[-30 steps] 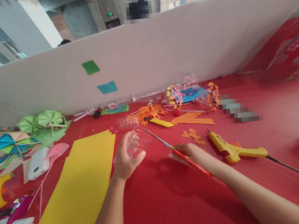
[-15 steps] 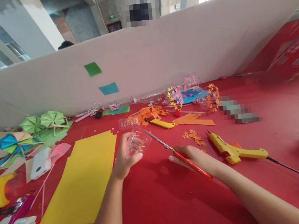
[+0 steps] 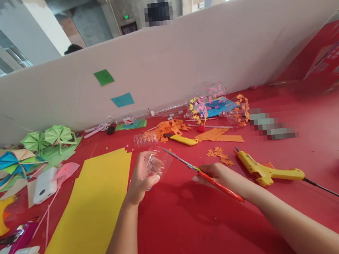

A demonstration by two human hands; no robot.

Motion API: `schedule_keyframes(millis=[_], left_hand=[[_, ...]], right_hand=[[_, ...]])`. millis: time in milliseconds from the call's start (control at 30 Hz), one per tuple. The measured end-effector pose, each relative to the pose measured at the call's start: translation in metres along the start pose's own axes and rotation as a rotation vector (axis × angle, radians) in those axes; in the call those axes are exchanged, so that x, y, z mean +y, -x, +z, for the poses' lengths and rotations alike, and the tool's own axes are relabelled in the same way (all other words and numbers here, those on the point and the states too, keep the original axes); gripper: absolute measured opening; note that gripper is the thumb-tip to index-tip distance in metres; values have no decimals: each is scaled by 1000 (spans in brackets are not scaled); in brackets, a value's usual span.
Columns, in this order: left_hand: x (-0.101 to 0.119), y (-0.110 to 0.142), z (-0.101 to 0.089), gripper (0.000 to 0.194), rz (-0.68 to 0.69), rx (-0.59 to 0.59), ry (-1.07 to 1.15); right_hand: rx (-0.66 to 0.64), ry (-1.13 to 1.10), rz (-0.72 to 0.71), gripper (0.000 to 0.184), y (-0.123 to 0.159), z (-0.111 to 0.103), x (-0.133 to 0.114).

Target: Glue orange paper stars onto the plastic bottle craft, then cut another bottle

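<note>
Wrapped round a clear plastic bottle piece [image 3: 160, 160], my left hand [image 3: 143, 179] holds it above the red table, its cut rim turned up and to the right. My right hand [image 3: 219, 176] grips a pair of scissors [image 3: 188, 164] with red handles. The blades point up and left, their tips at the rim of the plastic piece; whether they pinch the edge I cannot tell. Behind the hands lie another clear ribbed bottle piece [image 3: 145, 139] and a yellow utility knife [image 3: 184, 140]. Small orange paper stars [image 3: 220, 156] are right of the scissors.
Yellow paper sheets [image 3: 89, 202] lie at left, near a white power bank [image 3: 45, 186] and folded paper umbrellas [image 3: 58, 134]. A yellow glue gun [image 3: 266, 172] with its cord rests at right. Star-covered clear bottle pieces [image 3: 198, 110] stand by the white partition [image 3: 163, 63].
The bottle piece has turned slightly in my left hand. My right hand and the scissors' handles have shifted a little to the right; the blade tips stay at the rim.
</note>
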State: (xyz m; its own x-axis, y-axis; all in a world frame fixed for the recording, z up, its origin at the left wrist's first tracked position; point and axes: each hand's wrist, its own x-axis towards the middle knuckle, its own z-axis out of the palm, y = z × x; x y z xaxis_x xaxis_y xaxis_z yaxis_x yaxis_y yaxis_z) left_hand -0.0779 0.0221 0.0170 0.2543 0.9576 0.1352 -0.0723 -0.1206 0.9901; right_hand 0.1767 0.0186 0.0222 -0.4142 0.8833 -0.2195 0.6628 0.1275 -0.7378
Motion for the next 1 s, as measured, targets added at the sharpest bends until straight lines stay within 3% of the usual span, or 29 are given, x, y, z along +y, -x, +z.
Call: schedule_keyframes(millis=[267, 500, 833, 1000], left_hand=[[-6, -2, -5, 50, 12, -34, 142], [-6, 0, -5, 52, -94, -104, 199], [-6, 0, -5, 58, -131, -123, 239], [-5, 0, -11, 51, -138, -171, 259]], right_hand=[[3, 35, -1, 51, -1, 1, 1], [-14, 122, -21, 49, 5, 2, -8], [-4, 61, 3, 51, 1, 4, -5], [9, 79, 15, 51, 0, 3, -3]])
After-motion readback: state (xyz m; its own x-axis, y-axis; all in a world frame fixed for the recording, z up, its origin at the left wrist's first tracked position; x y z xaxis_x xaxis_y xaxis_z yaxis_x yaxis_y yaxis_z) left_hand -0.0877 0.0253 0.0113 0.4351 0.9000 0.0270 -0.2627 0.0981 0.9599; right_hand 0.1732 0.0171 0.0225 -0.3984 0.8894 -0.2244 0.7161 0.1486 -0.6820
